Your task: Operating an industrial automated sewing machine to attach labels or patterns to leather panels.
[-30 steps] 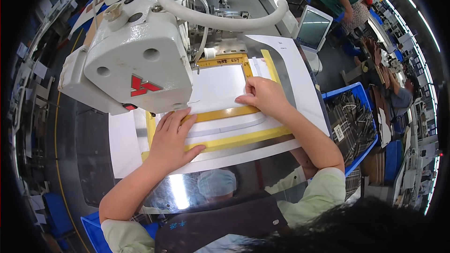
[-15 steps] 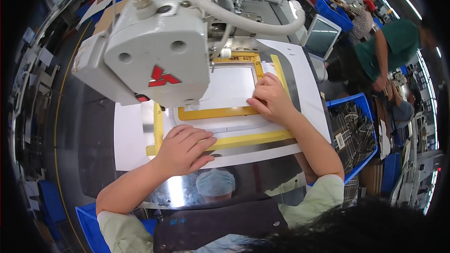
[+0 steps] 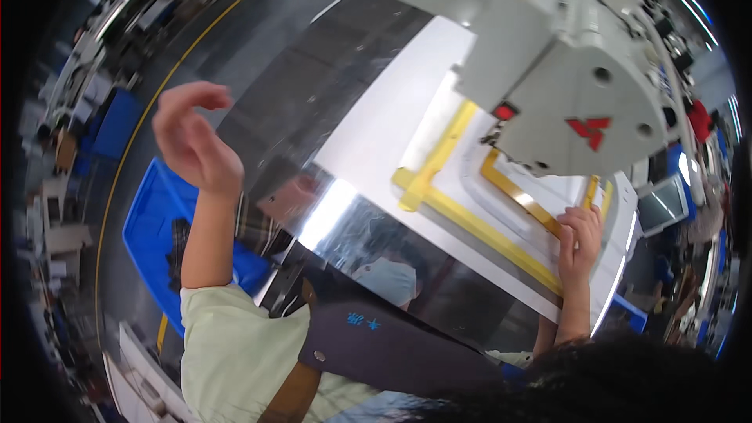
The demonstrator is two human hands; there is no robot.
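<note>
My left hand (image 3: 197, 142) is raised at the left, off the shiny metal table. Its fingers are curved and apart from the thumb, slightly blurred, and nothing shows in them. Below it is a blue bin (image 3: 145, 211) with dark fabric pieces (image 3: 178, 247). At the right, my right hand (image 3: 580, 241) has bent fingers at the near corner of a yellow frame (image 3: 521, 200), on the white sheet beneath the machine head. Strips of yellow tape (image 3: 489, 247) border the frame. The white sewing machine head (image 3: 580, 110), with a red mark, hides the frame's far part.
The white sheet (image 3: 384, 117) lies on the reflective table plate (image 3: 439, 321). A screen (image 3: 663, 204) stands to the right of the machine. A yellow floor line (image 3: 188, 51) curves along the aisle, with workbenches beyond. A dark apron (image 3: 392, 345) covers my front.
My left hand has lifted off the sheet and swung left over the blue bin. The view has turned left. My right hand stays at the frame, now at its near corner.
</note>
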